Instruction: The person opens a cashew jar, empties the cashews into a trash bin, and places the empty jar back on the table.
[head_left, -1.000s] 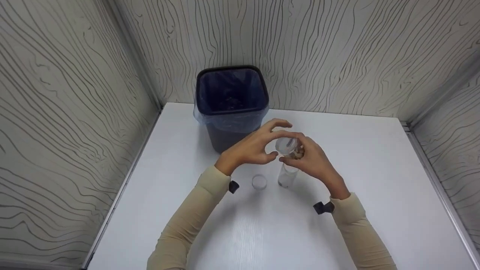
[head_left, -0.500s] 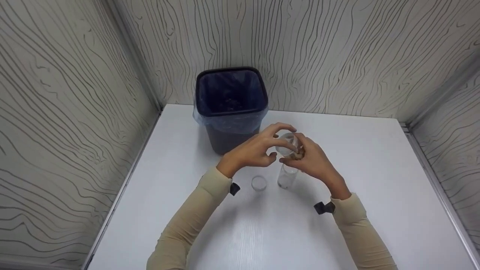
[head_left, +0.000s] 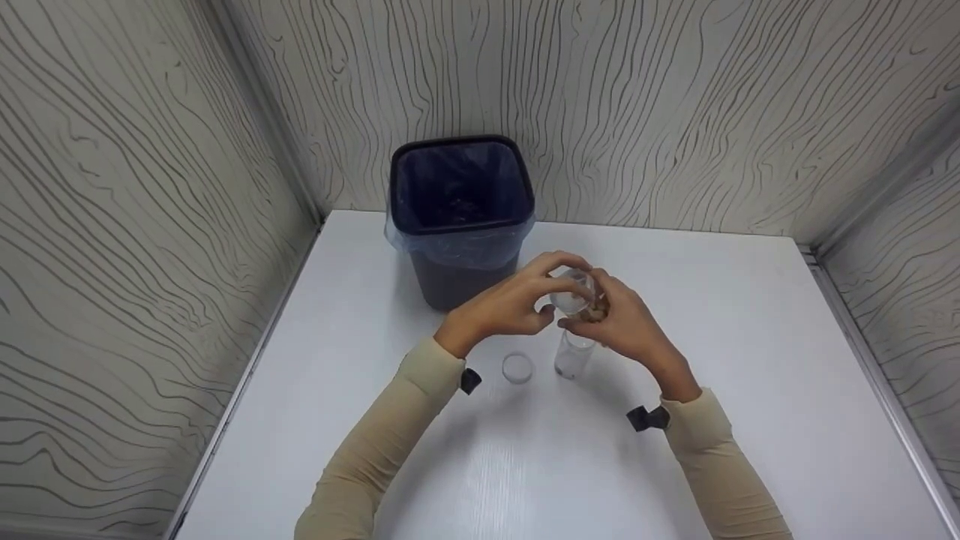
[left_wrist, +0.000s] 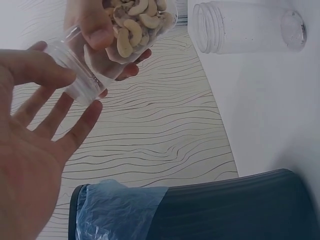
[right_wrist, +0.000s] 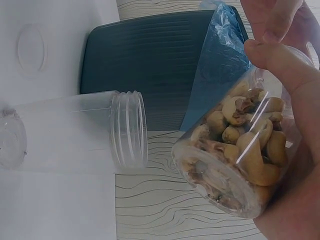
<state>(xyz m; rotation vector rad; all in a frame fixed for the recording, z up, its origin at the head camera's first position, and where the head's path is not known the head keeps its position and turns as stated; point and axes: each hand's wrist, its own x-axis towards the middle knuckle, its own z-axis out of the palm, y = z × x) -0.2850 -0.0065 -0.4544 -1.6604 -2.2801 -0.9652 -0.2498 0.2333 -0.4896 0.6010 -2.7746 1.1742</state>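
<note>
Fingers (right_wrist: 287, 62) of the right hand (head_left: 628, 319) grip a clear cylindrical plastic jar (right_wrist: 220, 187) of pale-brown cashews (right_wrist: 255, 150); those of the left hand (head_left: 514, 301) curl round its transparent lid (left_wrist: 84, 86).

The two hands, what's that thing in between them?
A clear jar with cashews inside. The left wrist view shows it: the right hand grips it, and its nut-free end points at the left hand.

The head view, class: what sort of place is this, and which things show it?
Probably an enclosed work booth: a white tabletop with wood-grain-patterned panels on three sides, and a lined bin standing right on the tabletop.
</note>
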